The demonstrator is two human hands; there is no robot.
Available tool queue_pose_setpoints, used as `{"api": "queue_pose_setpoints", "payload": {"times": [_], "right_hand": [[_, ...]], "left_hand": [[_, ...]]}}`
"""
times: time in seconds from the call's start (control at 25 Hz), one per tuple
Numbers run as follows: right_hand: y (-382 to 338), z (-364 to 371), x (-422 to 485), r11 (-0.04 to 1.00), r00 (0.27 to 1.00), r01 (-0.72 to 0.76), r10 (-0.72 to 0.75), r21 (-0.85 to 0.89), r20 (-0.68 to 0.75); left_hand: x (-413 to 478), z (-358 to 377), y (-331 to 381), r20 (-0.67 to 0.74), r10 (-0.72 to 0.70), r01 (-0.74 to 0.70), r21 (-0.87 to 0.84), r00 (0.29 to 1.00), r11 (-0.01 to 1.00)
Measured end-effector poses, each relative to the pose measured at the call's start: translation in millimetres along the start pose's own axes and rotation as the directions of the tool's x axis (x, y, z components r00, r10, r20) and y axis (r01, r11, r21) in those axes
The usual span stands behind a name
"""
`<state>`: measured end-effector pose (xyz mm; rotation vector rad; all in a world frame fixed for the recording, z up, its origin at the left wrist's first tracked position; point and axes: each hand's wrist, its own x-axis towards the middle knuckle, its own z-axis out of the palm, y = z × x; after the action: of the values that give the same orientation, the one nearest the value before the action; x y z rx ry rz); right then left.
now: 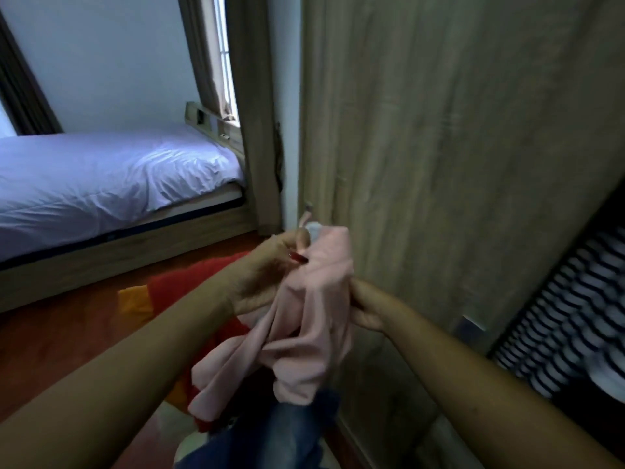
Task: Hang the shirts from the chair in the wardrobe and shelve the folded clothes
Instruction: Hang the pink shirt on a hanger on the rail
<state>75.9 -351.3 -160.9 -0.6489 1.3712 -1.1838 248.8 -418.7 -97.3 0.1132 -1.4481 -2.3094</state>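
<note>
left hand (265,282) grip: pinches pink shirt (314,319) | right hand (367,308) grip: holds same shirt, fingers hidden behind cloth

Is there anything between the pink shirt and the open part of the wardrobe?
Nothing visible does. The left hand and right hand hold the pink shirt before the wooden door panel; the opening lies to its right, where a striped garment hangs.

Light: dim, cool daylight from the narrow barred window (226,62).
Brightest: rumpled white bed sheet (101,177).
Shadow: deepest at lower right.
Blur: black-and-white striped garment (558,316) smeared; overall soft.
Distortion: wide-angle; tall wood-grain wardrobe door (439,147) leans.
</note>
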Motion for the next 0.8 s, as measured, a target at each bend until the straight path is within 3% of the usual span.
{"api": "queue_pose_setpoints", "payload": {"times": [0.16, 0.28, 0.36, 0.48, 0.52, 0.64, 0.72, 0.8], "right_hand": [[17.0, -52.8, -100.7, 0.961, 0.966, 0.199, -0.226, -0.195, -0.127], [25.5, -112.0, -172.1, 0.845, 0.809, 0.468, -0.528, -0.259, -0.26], [25.8, -143.9, -215.4, 0.772, 0.703, 0.552, -0.635, -0.315, -0.32], [23.9, -183.7, -277.3, 0.717, 0.618, 0.582, -0.696, -0.383, -0.365], [21.8, -194.0, -295.7, 0.712, 0.595, 0.587, -0.702, -0.384, -0.391], [11.1, -218.7, -345.3, 0.722, 0.551, 0.596, -0.686, -0.35, -0.475], [5.6, -230.6, -372.7, 0.724, 0.543, 0.622, -0.672, -0.296, -0.503], [1.8, -242.8, -397.8, 0.736, 0.547, 0.634, -0.644, -0.237, -0.535]], "left_hand": [[1.6, 72.1, -54.3, 0.144, -0.161, 0.132, 0.191, 0.976, 0.973], [-3.3, 126.2, -99.7, 0.326, -0.311, 0.198, 0.337, 0.892, 0.92], [-2.8, 163.8, -127.7, 0.321, -0.379, 0.243, 0.392, 0.868, 0.888], [10.6, 227.3, -157.6, 0.011, -0.361, 0.328, 0.391, 0.932, 0.86], [17.8, 244.9, -164.1, -0.034, -0.327, 0.314, 0.388, 0.945, 0.866], [44.0, 292.7, -171.5, 0.04, -0.296, 0.275, 0.271, 0.954, 0.922], [65.3, 314.1, -174.3, 0.076, -0.379, 0.369, 0.126, 0.922, 0.921], [85.6, 332.8, -179.7, 0.135, -0.468, 0.459, 0.091, 0.873, 0.884]]}}
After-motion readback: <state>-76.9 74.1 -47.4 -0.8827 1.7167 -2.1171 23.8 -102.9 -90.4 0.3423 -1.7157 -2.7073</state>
